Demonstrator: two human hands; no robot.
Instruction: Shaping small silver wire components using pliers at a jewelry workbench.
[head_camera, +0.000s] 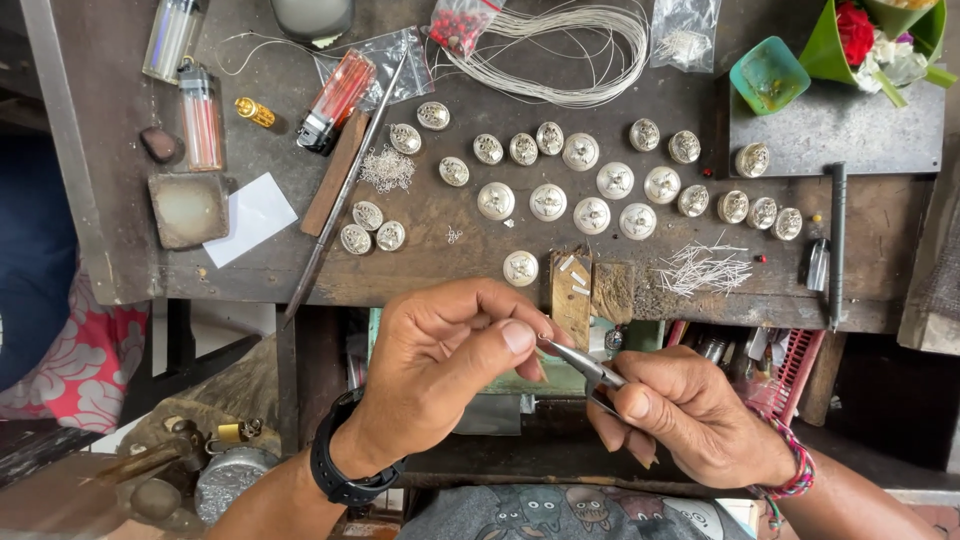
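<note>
both hands work just in front of the workbench edge (440, 296), over open room above the lap. the right hand (690, 415) is clamped on fine pliers (585, 365), tips meeting the left hand (445, 365), whose thumb and forefinger pinch together there. just beyond lie one silver button (520, 268), cut wire bits (705, 268), then button rows (590, 180), lighters (335, 100) and coiled wire (570, 50) farthest.

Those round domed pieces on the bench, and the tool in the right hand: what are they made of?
Round domed pieces: apparently silvery metal, judging by their pale shine and embossed relief. Pliers in the right hand: likely steel, grey and polished with bright glints.
</note>
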